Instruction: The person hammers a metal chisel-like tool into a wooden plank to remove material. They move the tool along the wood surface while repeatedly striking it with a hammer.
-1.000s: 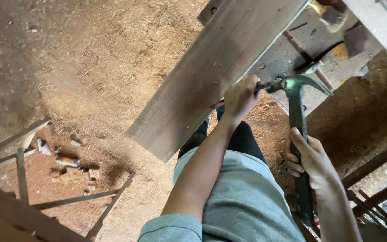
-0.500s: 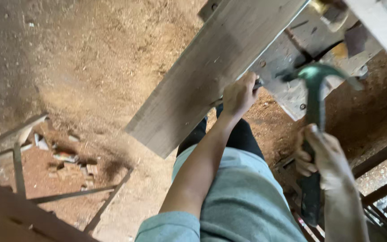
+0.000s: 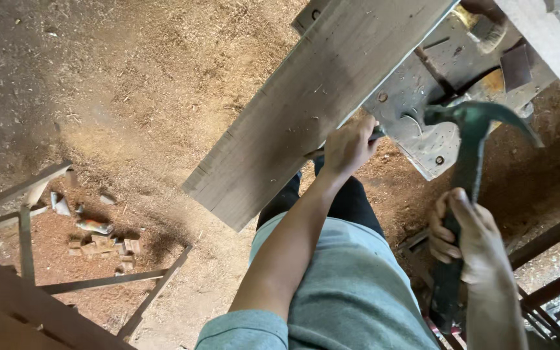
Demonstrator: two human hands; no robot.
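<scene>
The right hand (image 3: 468, 236) is closed around the handle of a claw hammer (image 3: 465, 168), holding it upright with the head raised beside a grey metal plate (image 3: 422, 84). The left hand (image 3: 348, 148) reaches forward with the arm nearly straight, fingers curled around a thin dark rod (image 3: 377, 135) at the edge of a long wooden plank (image 3: 312, 104) that slants across the view. Below lies a floor (image 3: 131, 84) covered in sawdust, with small wood scraps (image 3: 98, 236) and thin metal bars (image 3: 98, 282) at the left.
</scene>
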